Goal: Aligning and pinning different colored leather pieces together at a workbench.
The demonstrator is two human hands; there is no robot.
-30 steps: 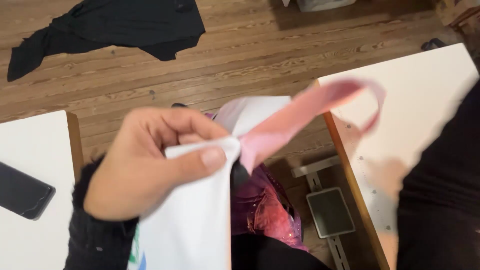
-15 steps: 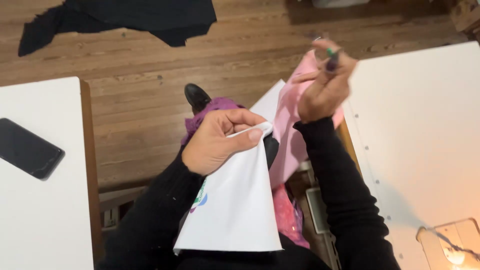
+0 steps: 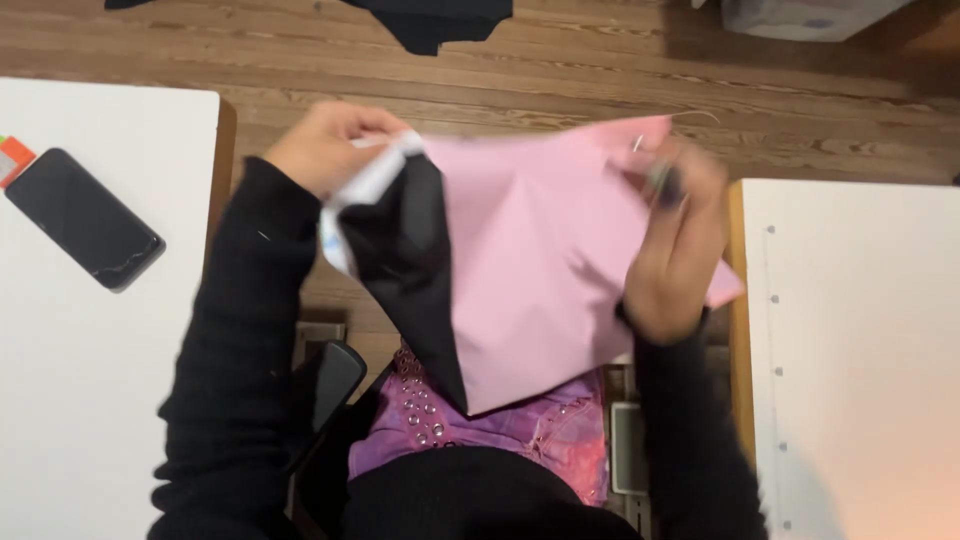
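Both hands have spread the pink cloth [image 3: 545, 270] wide. Left hand [image 3: 320, 145] pinches its ten o'clock corner; right hand [image 3: 675, 240], blurred, clutches the two o'clock edge.

A flat black rectangular phone with a dark, unlit glass screen [image 3: 85, 218] lies slantwise on the white surface [image 3: 110, 400] at the left. Just beside its upper corner, at the left edge of the view, shows a small orange label-like card with a green sliver above it [image 3: 12, 157]; it is cut off, so its full shape cannot be told.
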